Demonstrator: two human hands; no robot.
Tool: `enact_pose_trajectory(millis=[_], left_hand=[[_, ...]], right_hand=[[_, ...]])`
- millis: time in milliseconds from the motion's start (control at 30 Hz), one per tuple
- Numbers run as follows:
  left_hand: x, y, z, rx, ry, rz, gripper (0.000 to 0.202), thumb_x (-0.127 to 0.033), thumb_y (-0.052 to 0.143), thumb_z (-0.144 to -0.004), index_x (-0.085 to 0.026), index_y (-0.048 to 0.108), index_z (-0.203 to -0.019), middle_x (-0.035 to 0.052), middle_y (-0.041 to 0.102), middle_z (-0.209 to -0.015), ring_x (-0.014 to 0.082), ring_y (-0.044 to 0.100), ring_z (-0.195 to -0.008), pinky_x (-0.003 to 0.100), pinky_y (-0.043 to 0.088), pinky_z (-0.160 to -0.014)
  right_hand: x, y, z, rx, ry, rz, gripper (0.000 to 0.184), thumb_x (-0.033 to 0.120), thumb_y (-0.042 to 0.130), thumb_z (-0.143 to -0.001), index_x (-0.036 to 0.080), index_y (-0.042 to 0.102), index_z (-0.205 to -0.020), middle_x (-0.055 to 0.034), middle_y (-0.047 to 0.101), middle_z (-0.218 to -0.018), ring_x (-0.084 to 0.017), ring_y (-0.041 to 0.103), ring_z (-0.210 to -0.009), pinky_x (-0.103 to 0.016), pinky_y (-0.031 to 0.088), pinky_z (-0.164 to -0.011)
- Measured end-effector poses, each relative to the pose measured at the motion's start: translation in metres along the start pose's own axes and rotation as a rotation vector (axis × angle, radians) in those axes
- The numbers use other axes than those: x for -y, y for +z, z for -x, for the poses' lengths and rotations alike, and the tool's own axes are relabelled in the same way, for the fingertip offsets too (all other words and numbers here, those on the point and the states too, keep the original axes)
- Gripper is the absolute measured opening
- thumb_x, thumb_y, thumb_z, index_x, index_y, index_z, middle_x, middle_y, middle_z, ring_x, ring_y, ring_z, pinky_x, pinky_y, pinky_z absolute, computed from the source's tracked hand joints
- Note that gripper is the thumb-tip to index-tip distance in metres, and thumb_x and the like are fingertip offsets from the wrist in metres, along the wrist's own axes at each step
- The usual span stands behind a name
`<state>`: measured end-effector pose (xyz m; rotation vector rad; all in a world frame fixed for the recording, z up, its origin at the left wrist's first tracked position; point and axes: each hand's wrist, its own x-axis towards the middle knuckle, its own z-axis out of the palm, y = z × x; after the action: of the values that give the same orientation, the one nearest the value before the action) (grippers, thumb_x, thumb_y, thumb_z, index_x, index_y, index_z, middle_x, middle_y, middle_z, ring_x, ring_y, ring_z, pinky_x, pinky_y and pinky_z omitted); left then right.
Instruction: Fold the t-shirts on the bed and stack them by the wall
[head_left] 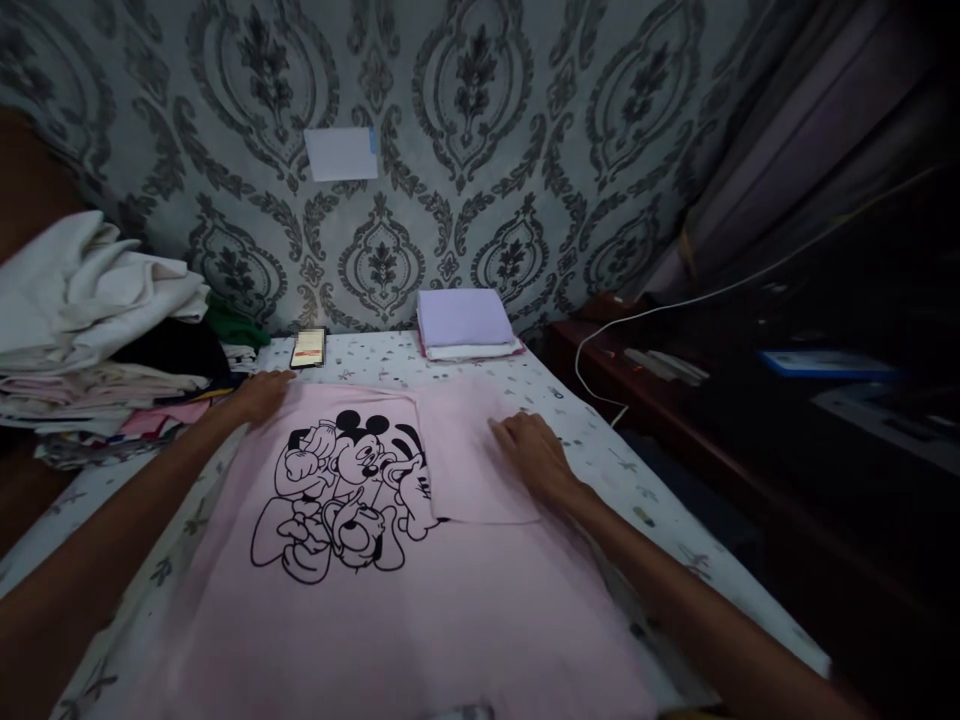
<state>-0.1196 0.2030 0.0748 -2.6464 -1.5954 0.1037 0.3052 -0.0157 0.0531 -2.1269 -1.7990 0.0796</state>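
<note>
A pale pink T-shirt (480,620) lies spread before me, with a black line print of cartoon characters on its front. Its upper right part is turned inward as a flap (472,460) that covers the print's right edge. At the shirt's upper left edge is my left hand (264,398), its fingers closed on the cloth. My right hand (532,455) rests palm down on the flap's right side, fingers stretched toward the left and slightly bent. The shirt's lower end runs out of view.
Piled clothes (97,330) stand at the left. A lit phone (308,347) and a folded lilac and white stack (465,320) lie near the wall. A white cable (581,355) hangs by the dark wooden furniture (600,380) at right.
</note>
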Motion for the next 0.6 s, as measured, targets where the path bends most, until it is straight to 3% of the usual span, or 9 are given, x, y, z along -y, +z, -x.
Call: enact_pose_trajectory(millis=[100,167,300,367,467,600], left_hand=[[0.003,0.001,0.005,0.004,0.017,-0.020,0.042,-0.016,0.037,-0.087,-0.009,0.060,-0.121,0.0185,0.065,-0.119,0.0286,0.061,-0.113,0.039,0.045,-0.097],[-0.002,-0.004,0.011,0.000,0.020,-0.040,0.034,-0.018,0.038,-0.085,-0.011,0.065,-0.105,0.0159,0.068,-0.106,0.0279,0.063,-0.103,0.036,0.047,-0.090],[-0.009,-0.022,0.028,-0.121,0.046,-0.040,0.029,-0.025,0.035,-0.089,-0.014,0.061,-0.095,0.0106,0.066,-0.098,0.0239,0.062,-0.095,0.030,0.046,-0.080],[-0.010,-0.031,0.039,-0.159,0.050,-0.001,0.029,-0.027,0.032,-0.092,-0.014,0.058,-0.096,0.0094,0.065,-0.098,0.0226,0.062,-0.093,0.028,0.044,-0.076],[-0.014,-0.042,0.056,-0.128,-0.002,0.037,0.026,-0.030,0.032,-0.091,-0.017,0.053,-0.094,0.0081,0.065,-0.094,0.0223,0.062,-0.086,0.028,0.041,-0.070],[-0.022,-0.047,0.079,-0.153,0.019,0.003,0.029,-0.033,0.025,-0.092,-0.019,0.050,-0.093,0.0094,0.065,-0.097,0.0242,0.063,-0.087,0.031,0.041,-0.069]], right_hand=[[0.012,-0.003,0.013,0.067,0.071,-0.008,0.017,0.036,0.057,-0.088,0.020,0.062,-0.085,-0.0070,0.066,-0.096,-0.024,0.056,-0.096,-0.033,0.041,-0.084],[0.014,-0.002,0.017,0.062,0.099,-0.045,0.006,0.024,0.057,-0.084,0.020,0.060,-0.086,-0.0049,0.065,-0.097,-0.021,0.055,-0.096,-0.030,0.039,-0.082],[0.010,-0.002,0.017,0.054,0.239,-0.173,0.013,0.024,0.060,-0.079,0.022,0.058,-0.092,-0.0027,0.064,-0.092,-0.018,0.055,-0.084,-0.028,0.036,-0.069],[0.009,-0.003,0.015,0.075,0.296,-0.217,0.010,0.025,0.063,-0.074,0.021,0.056,-0.080,-0.0014,0.061,-0.081,-0.017,0.052,-0.074,-0.028,0.032,-0.063],[0.010,-0.007,0.014,0.057,0.296,-0.279,0.016,0.020,0.061,-0.071,0.021,0.047,-0.063,0.0010,0.055,-0.068,-0.015,0.048,-0.066,-0.027,0.029,-0.060],[0.012,-0.015,0.025,-0.065,0.255,-0.405,0.017,0.027,0.054,-0.079,0.022,0.043,-0.067,0.0029,0.052,-0.068,-0.013,0.046,-0.066,-0.024,0.033,-0.059]])
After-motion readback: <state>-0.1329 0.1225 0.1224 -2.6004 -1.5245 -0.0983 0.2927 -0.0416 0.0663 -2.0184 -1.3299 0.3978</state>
